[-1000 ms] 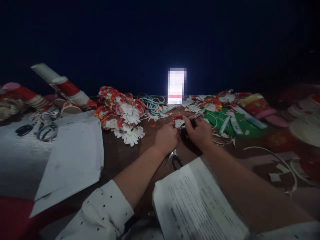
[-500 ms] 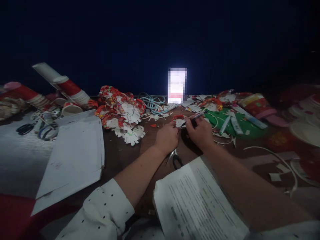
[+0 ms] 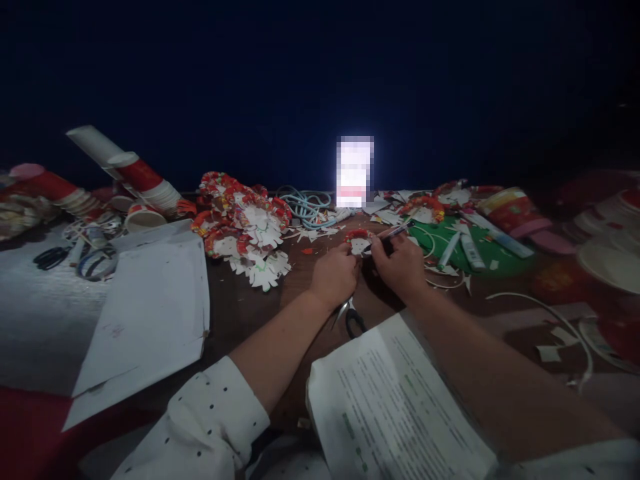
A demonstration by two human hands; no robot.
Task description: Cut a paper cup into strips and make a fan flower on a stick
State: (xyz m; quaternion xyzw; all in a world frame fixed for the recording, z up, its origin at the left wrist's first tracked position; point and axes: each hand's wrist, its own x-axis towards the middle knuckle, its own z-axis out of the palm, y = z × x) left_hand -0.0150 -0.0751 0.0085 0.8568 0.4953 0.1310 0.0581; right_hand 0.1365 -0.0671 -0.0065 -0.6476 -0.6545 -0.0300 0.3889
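Between my hands is a small white paper cutout with a red patterned rim [image 3: 358, 244]. My left hand [image 3: 335, 277] is closed on its left edge, fingers pressed together. My right hand [image 3: 401, 265] grips a dark marker pen [image 3: 397, 232], its tip pointing down and left at the white part of the cutout. Just below my hands, scissors [image 3: 352, 320] with black handles lie on the brown table [image 3: 250, 320]. A printed sheet [image 3: 390, 393] rests nearer to me, between my forearms.
Similar red-and-white cutouts [image 3: 245, 227] are heaped to the left, beside white sheets [image 3: 150, 300]. Stacked paper cups [image 3: 145, 180] lean at the far left. A lit, blurred screen [image 3: 353, 173] stands at the back. Glue tubes [image 3: 471, 251] lie on a green sheet [image 3: 505, 263] at right.
Almost nothing differs. Both hands keep their places around the cutout, and the marker pen has shifted only very slightly.
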